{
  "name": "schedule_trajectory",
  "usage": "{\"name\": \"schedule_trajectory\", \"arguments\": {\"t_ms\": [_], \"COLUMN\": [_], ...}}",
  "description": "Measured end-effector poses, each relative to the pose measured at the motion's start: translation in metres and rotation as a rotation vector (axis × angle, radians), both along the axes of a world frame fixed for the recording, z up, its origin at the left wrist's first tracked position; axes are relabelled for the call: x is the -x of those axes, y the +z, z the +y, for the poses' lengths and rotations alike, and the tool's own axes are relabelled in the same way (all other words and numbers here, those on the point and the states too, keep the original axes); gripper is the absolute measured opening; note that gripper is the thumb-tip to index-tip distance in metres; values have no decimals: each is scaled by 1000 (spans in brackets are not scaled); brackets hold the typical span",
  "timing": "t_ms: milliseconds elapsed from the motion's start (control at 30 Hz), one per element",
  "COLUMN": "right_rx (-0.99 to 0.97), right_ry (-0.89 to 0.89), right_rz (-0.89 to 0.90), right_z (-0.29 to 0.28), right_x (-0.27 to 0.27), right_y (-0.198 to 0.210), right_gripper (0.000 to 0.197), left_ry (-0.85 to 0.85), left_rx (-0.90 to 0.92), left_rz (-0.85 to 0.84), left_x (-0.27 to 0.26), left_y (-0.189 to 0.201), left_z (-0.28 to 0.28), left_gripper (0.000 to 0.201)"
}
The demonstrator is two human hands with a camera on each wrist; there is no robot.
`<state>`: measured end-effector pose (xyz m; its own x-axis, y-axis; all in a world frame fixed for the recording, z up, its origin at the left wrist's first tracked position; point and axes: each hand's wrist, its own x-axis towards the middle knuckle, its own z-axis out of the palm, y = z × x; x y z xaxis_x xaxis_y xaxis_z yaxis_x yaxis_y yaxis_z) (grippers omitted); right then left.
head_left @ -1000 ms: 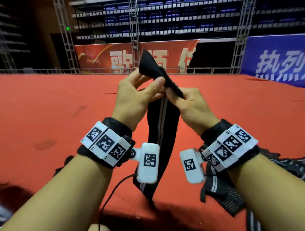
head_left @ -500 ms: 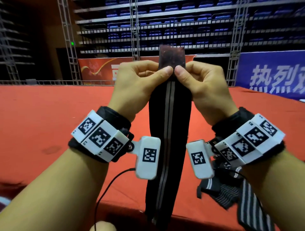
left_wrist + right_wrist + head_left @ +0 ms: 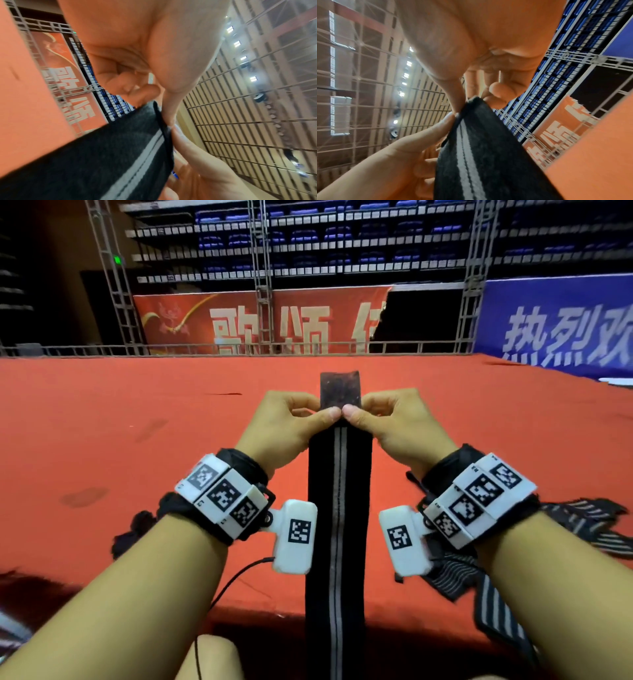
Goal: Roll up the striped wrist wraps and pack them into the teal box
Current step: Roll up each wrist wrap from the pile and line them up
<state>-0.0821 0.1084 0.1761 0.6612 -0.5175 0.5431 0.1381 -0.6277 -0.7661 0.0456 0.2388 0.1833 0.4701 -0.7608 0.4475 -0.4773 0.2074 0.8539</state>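
Red-covered worktop (image 3: pixel 102 422) extends ahead of both hands, with red and blue banners and tiered seating beyond it. Striped wrist wrap (image 3: pixel 339 508), black with a pale centre stripe, hangs taut from the hands down past the worktop's near edge. Its dark end tab (image 3: pixel 340 388) stands up just above the thumbs. Left hand (image 3: pixel 284 426) and right hand (image 3: pixel 397 426) each pinch the wrap's top edge, thumb tips touching. More striped wraps (image 3: pixel 479 587) lie heaped below the right wrist. Teal box not seen.
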Motion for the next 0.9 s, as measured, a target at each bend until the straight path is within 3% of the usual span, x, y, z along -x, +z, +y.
{"name": "schedule_trajectory", "arguments": {"t_ms": [233, 333, 500, 667, 767, 900], "right_rx": [19, -28, -48, -238, -409, -446], "right_ry": [-168, -225, -358, -312, -289, -163], "right_rz": [335, 400, 461, 484, 475, 720], "right_z": [-55, -77, -120, -150, -163, -170], "right_x": [-41, -59, -99, -134, -151, -163], "right_y": [-95, -118, -149, -180, -198, -228], "right_gripper": [31, 34, 31, 27, 8, 69], "left_ry": [42, 84, 100, 106, 100, 24], "left_rx": [-345, -370, -401, -441, -462, -604], "left_rz": [37, 80, 190, 299, 365, 338], "left_x": [-56, -76, -109, -136, -151, -158], "left_y": [-97, -127, -163, -194, -213, -245], "left_z": [-60, -91, -149, -184, -201, -214], "left_gripper": [21, 24, 10, 13, 8, 56]}}
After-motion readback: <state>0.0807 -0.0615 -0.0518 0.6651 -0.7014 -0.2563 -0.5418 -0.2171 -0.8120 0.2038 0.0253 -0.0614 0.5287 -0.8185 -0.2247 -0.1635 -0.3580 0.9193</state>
